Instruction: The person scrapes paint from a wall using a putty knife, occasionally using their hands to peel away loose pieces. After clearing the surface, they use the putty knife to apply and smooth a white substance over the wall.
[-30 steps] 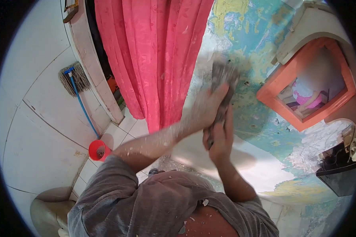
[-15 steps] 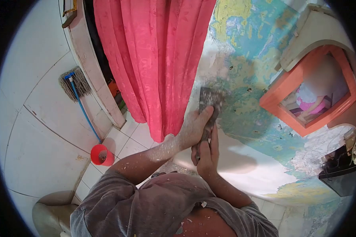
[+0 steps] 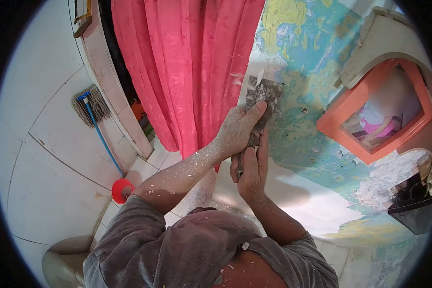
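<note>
A wide, dusty scraper (image 3: 269, 90) lies with its blade against the peeling wall (image 3: 312, 91), beside a bare whitish strip. My left hand (image 3: 236, 128) is closed around the lower blade, its thumb pressed on the upper face. Below it, my right hand (image 3: 252, 173) wraps the scraper's handle, whose end shows between the fingers. A pale paint flake (image 3: 260, 77) is at the blade's edge, with smaller bits blurred beside it. White dust and chips cover my left forearm.
A pink curtain (image 3: 187, 72) hangs just left of the blade. An orange-framed picture (image 3: 331, 120) is on the right, above a dark shelf-like object (image 3: 413, 213). A mop (image 3: 98, 125) leans at left, near a red bucket (image 3: 117, 193). A chair-like shape (image 3: 65, 264) stands lower left.
Both hands and the scraper have moved up along the wall and slightly right. Loose flakes now show at the blade's edge.
</note>
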A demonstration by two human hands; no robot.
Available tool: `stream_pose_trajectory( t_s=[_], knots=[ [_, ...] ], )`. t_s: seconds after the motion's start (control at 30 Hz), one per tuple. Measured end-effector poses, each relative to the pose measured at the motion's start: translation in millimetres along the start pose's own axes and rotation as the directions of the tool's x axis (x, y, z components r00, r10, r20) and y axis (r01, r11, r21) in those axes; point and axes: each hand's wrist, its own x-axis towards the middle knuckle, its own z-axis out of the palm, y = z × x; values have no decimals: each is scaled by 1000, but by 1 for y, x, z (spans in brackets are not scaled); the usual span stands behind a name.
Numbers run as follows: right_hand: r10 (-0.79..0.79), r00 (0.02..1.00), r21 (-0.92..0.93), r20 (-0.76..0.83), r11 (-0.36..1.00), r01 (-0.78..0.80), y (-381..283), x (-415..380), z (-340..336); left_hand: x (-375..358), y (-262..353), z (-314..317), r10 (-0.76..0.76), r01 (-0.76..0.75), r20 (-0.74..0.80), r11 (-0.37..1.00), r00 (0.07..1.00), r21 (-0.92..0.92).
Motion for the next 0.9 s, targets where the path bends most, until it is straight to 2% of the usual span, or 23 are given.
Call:
stream_pose_trajectory(
  t_s=[0.1, 0.17, 0.2, 0.27, 0.37, 0.5, 0.57, 0.63, 0.7, 0.8, 0.87, 0.9],
  knots=[
    [6, 1000, -44, 3, 999, -5, 13, -11, -5, 2, -17, -2, 71, -68, -60, 996, 996, 58],
    [17, 1000, -68, -17, 998, -18, 21, -20, -9, -8, -25, -1, 114, -81, -135, 971, 984, 224],
    [25, 999, -89, -35, 996, -28, 23, -20, -9, -3, -23, -3, 120, -88, -131, 970, 984, 227],
    [23, 998, -73, -51, 997, -27, 11, -3, -1, 1, -1, -4, 36, -31, -75, 997, 997, 67],
    [12, 999, -55, -41, 998, -15, 11, 0, 1, 6, 3, -7, 49, -46, -53, 997, 997, 61],
    [52, 998, -19, -32, 998, -52, 25, -20, -7, -2, -17, -6, 45, -37, -57, 991, 997, 126],
    [56, 997, 1, -45, 998, -56, 27, -14, -2, 1, -16, -10, 1, 16, -58, 956, 998, 293],
    [83, 994, 26, -70, 996, -81, 29, -15, 1, 3, -19, -14, -13, 25, -45, 962, 999, 271],
    [3, 999, 11, -40, 1000, -3, 34, -13, 1, 0, -19, -15, -30, 39, -37, 968, 999, 249],
    [56, 998, -5, -23, 998, -56, 38, -24, -9, -6, -28, -6, 32, -14, -73, 969, 997, 246],
    [79, 994, -40, -70, 996, -81, 37, -16, -6, -6, -38, 3, 266, -230, -205, 956, 942, 182],
    [114, 985, -69, -127, 990, -123, 37, -14, -4, 4, -39, -2, 270, -234, -202, 955, 941, 183]
  ],
)
